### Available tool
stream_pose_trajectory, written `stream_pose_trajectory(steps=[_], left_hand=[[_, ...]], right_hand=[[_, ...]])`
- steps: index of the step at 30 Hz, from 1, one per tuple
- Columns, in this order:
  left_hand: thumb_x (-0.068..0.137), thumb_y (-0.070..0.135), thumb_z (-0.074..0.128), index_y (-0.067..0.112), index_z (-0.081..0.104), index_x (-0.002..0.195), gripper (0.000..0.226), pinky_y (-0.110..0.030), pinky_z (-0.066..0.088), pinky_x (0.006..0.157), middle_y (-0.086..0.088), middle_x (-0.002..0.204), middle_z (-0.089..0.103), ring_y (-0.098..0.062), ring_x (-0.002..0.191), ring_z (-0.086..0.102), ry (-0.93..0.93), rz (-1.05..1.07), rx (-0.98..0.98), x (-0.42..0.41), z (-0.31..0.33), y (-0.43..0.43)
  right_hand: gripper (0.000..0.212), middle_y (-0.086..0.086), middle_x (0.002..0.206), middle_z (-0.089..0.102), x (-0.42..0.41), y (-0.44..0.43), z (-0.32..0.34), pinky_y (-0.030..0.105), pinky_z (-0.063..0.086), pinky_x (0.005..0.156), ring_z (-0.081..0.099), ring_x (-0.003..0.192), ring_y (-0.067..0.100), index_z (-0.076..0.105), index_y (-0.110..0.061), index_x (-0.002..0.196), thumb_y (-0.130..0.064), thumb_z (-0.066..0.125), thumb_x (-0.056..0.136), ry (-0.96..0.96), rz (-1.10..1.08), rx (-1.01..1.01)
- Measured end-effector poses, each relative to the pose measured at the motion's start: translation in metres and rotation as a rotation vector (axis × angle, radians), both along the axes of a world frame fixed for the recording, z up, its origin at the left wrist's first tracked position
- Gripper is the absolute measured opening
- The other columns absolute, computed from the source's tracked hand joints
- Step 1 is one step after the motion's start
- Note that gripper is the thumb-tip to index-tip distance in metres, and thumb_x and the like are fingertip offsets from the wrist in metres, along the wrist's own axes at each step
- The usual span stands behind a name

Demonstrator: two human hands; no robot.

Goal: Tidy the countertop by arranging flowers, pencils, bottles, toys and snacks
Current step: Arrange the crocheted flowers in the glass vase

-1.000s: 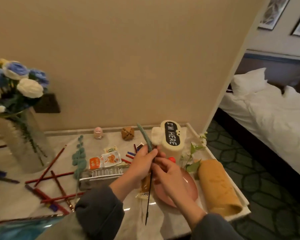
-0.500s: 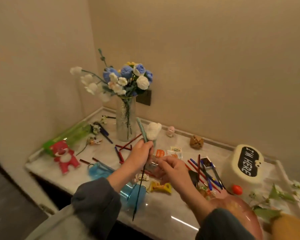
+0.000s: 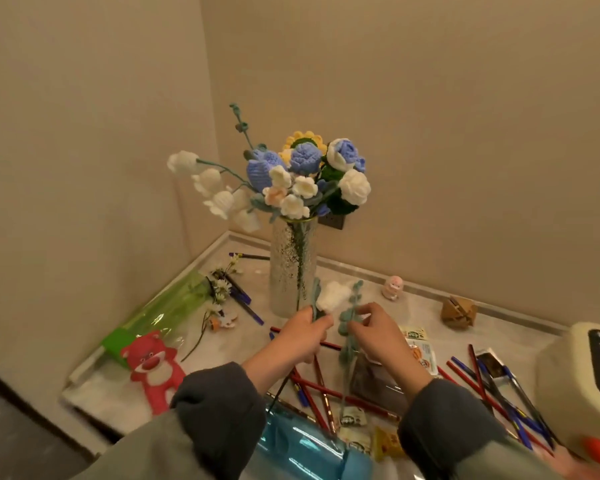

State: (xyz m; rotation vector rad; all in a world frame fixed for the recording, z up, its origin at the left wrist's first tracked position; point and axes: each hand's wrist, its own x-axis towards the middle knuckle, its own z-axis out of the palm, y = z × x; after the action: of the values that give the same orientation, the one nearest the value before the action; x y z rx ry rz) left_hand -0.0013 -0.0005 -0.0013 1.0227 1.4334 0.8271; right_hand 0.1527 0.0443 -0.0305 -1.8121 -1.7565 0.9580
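Note:
A glass vase [image 3: 292,271] stands in the counter's back corner, filled with blue, white and yellow crocheted flowers [image 3: 305,174]. My left hand [image 3: 303,336] grips the dark stem of a white crocheted flower [image 3: 331,295], its head just in front of the vase. My right hand [image 3: 378,332] pinches a teal leafy sprig [image 3: 347,315] beside it. Red and blue pencils [image 3: 321,389] lie scattered on the marble counter [image 3: 125,393] under my hands.
A red bear toy [image 3: 153,367] and a green bottle [image 3: 160,311] lie at left, daisies [image 3: 219,289] behind. A blue bottle [image 3: 302,448] lies at the front edge. Snack packets [image 3: 418,348], a pink figurine [image 3: 392,287], a wooden puzzle ball [image 3: 458,311] and a cream box [image 3: 582,379] sit right.
The view swung left from the bed side to the corner with the vase. My left hand carried the white flower toward the vase; my right hand took hold of the teal sprig.

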Motion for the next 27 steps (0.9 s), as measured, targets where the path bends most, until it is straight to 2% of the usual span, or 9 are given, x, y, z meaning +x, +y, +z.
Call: stream_pose_trajectory(steps=[4, 6, 9, 13, 15, 18, 22, 27], left_hand=[[0.097, 0.024, 0.043, 0.024, 0.048, 0.095, 0.005, -0.016, 0.024, 0.036, 0.002, 0.064, 0.044, -0.004, 0.035, 0.033, -0.047, -0.067, -0.046, -0.007, -0.013, 0.013], [0.097, 0.026, 0.044, 0.024, 0.047, 0.099, 0.004, -0.016, 0.027, 0.036, 0.002, 0.065, 0.048, -0.004, 0.035, 0.036, -0.038, -0.098, -0.051, -0.011, -0.018, 0.018], [0.097, 0.028, 0.045, 0.027, 0.046, 0.104, 0.007, -0.016, 0.03, 0.036, 0.003, 0.065, 0.051, -0.004, 0.036, 0.04, -0.036, -0.122, -0.048, -0.015, -0.025, 0.028], [0.097, 0.026, 0.044, 0.025, 0.048, 0.103, 0.007, -0.016, 0.031, 0.036, 0.003, 0.064, 0.054, -0.005, 0.037, 0.042, -0.044, -0.132, -0.06, -0.016, -0.029, 0.035], [0.097, 0.027, 0.045, 0.026, 0.048, 0.103, 0.007, -0.016, 0.031, 0.036, 0.002, 0.065, 0.055, -0.005, 0.038, 0.043, -0.032, -0.147, -0.055, -0.016, -0.03, 0.037], [0.096, 0.028, 0.046, 0.024, 0.049, 0.095, 0.005, -0.017, 0.03, 0.036, 0.003, 0.066, 0.055, -0.005, 0.038, 0.042, -0.025, -0.157, -0.041, -0.017, -0.027, 0.039], [0.096, 0.029, 0.045, 0.018, 0.05, 0.094, 0.012, -0.015, 0.029, 0.037, 0.004, 0.063, 0.055, -0.006, 0.038, 0.04, 0.008, -0.143, 0.016, -0.019, -0.019, 0.041], [0.1, 0.033, 0.042, 0.023, 0.058, 0.093, 0.02, -0.015, 0.026, 0.036, 0.005, 0.053, 0.048, -0.004, 0.032, 0.035, -0.01, -0.068, 0.176, -0.022, -0.005, 0.045]], right_hand=[[0.055, 0.004, 0.11, 0.057, -0.002, 0.02, -0.017, 0.039, 0.053, 0.081, 0.061, 0.098, 0.023, 0.04, -0.017, 0.12, -0.041, 0.07, 0.081, -0.139, -0.012, -0.138], [0.064, 0.006, 0.112, 0.058, -0.005, 0.026, -0.023, 0.038, 0.052, 0.084, 0.061, 0.1, 0.024, 0.036, -0.015, 0.122, -0.043, 0.072, 0.077, -0.166, -0.014, -0.174], [0.065, 0.005, 0.107, 0.061, -0.012, 0.032, -0.031, 0.038, 0.053, 0.082, 0.063, 0.097, 0.023, 0.032, -0.019, 0.114, -0.047, 0.073, 0.072, -0.255, 0.01, -0.178], [0.061, -0.003, 0.09, 0.053, -0.016, 0.038, -0.036, 0.031, 0.046, 0.069, 0.056, 0.085, 0.017, 0.035, -0.022, 0.106, -0.048, 0.074, 0.068, -0.305, -0.013, -0.177], [0.052, -0.002, 0.085, 0.054, -0.017, 0.042, -0.036, 0.029, 0.047, 0.06, 0.059, 0.077, 0.016, 0.042, -0.018, 0.105, -0.041, 0.074, 0.071, -0.237, -0.06, -0.197], [0.038, 0.012, 0.083, 0.066, -0.02, 0.045, -0.031, 0.028, 0.052, 0.043, 0.067, 0.058, 0.021, 0.051, -0.009, 0.107, -0.023, 0.07, 0.078, 0.001, -0.164, -0.222], [0.027, 0.018, 0.091, 0.066, -0.023, 0.044, -0.007, 0.029, 0.053, 0.045, 0.07, 0.059, 0.023, 0.05, -0.005, 0.11, -0.004, 0.06, 0.085, 0.382, -0.279, -0.129], [0.017, 0.013, 0.096, 0.066, -0.029, 0.045, 0.04, 0.028, 0.051, 0.046, 0.07, 0.072, 0.022, 0.053, -0.006, 0.109, -0.006, 0.056, 0.091, 0.516, -0.279, 0.098]])
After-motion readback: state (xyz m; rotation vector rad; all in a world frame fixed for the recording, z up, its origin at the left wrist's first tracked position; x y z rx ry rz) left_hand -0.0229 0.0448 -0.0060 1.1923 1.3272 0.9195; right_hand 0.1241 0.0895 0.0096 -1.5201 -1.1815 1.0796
